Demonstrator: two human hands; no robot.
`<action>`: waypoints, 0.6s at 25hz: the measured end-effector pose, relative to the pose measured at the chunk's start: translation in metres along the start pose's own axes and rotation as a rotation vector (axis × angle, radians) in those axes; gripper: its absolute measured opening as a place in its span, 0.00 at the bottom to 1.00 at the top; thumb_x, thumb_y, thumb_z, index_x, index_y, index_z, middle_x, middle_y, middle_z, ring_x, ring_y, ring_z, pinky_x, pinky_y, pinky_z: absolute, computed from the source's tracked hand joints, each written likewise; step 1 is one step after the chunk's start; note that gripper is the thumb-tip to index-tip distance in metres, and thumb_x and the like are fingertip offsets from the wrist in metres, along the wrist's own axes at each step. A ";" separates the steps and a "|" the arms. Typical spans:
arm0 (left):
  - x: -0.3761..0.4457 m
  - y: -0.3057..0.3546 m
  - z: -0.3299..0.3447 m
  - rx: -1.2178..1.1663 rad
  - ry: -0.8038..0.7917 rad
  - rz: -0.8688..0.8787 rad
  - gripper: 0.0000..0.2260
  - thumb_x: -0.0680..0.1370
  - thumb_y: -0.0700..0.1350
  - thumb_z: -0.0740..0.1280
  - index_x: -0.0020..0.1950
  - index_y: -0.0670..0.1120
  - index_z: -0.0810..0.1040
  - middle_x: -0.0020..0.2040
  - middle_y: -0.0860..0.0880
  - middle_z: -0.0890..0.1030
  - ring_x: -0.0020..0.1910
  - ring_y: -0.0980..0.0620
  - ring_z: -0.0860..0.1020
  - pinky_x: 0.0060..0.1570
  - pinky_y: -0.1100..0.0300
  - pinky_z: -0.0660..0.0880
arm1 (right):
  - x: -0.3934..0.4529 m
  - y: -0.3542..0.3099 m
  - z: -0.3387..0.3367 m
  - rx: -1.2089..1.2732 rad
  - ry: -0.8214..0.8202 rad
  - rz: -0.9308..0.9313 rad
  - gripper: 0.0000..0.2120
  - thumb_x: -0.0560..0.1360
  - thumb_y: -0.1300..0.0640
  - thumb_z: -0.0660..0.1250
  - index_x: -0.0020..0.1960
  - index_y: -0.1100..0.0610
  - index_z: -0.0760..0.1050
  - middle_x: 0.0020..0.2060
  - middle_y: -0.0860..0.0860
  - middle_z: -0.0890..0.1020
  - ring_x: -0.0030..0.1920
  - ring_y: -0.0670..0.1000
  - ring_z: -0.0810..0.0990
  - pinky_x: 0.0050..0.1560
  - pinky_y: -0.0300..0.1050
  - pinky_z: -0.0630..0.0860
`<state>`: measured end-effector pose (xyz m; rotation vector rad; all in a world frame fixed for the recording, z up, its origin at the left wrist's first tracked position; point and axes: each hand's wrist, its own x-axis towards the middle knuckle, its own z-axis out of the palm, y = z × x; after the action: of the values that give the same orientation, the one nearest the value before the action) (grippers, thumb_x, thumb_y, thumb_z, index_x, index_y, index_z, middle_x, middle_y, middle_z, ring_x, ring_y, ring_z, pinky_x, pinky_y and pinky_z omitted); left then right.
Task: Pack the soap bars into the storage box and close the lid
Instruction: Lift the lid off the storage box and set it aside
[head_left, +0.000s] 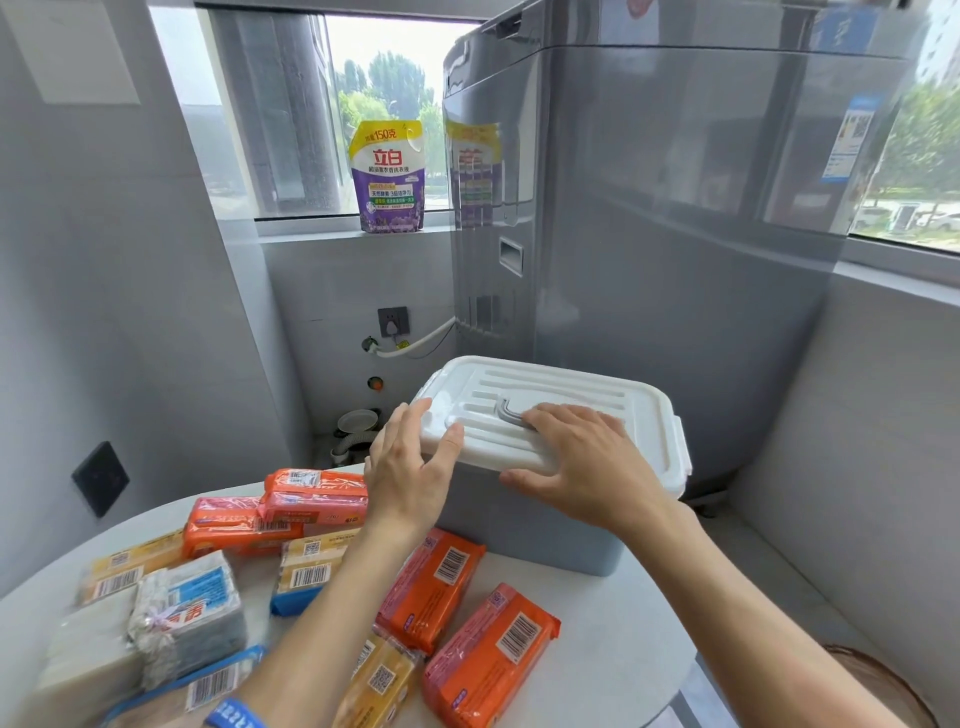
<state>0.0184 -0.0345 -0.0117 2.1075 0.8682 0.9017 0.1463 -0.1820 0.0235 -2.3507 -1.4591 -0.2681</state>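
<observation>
A grey-blue storage box (524, 525) stands on the round white table (608, 639), with its white ribbed lid (566, 395) on top and a grey handle (511, 413) in the lid's middle. My left hand (410, 467) grips the lid's left front corner. My right hand (582, 462) lies flat over the lid's front edge, fingers next to the handle. Several wrapped soap bars lie loose on the table: orange ones (488, 660), yellow ones (309, 569), and a blue-and-white one (189, 613).
A tall grey washing machine (665, 218) stands right behind the box. A purple detergent pouch (387, 176) sits on the windowsill. Walls close in on the left and right. A wall socket (393, 321) and hose are behind the table.
</observation>
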 end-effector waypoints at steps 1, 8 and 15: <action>0.001 -0.002 -0.001 0.008 0.004 0.003 0.29 0.74 0.63 0.55 0.72 0.53 0.67 0.74 0.48 0.67 0.72 0.46 0.62 0.69 0.39 0.62 | 0.003 -0.002 0.001 -0.021 -0.008 0.005 0.34 0.69 0.31 0.64 0.68 0.48 0.71 0.66 0.45 0.75 0.67 0.52 0.69 0.65 0.51 0.63; 0.001 -0.008 0.002 0.164 0.002 0.075 0.29 0.75 0.65 0.52 0.72 0.53 0.66 0.75 0.48 0.67 0.74 0.46 0.61 0.73 0.37 0.51 | 0.007 0.001 -0.005 0.029 -0.037 0.187 0.37 0.60 0.29 0.71 0.61 0.52 0.74 0.59 0.48 0.71 0.60 0.53 0.70 0.61 0.50 0.65; -0.009 0.002 0.011 0.314 -0.117 0.578 0.28 0.71 0.62 0.67 0.67 0.52 0.70 0.61 0.58 0.75 0.63 0.61 0.66 0.74 0.58 0.53 | -0.006 0.039 -0.037 0.201 0.281 0.446 0.39 0.57 0.32 0.75 0.59 0.55 0.75 0.55 0.48 0.72 0.58 0.54 0.72 0.57 0.48 0.66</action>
<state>0.0227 -0.0463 -0.0188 2.7270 0.3492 0.9530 0.1795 -0.2177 0.0471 -2.2856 -0.7709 -0.2997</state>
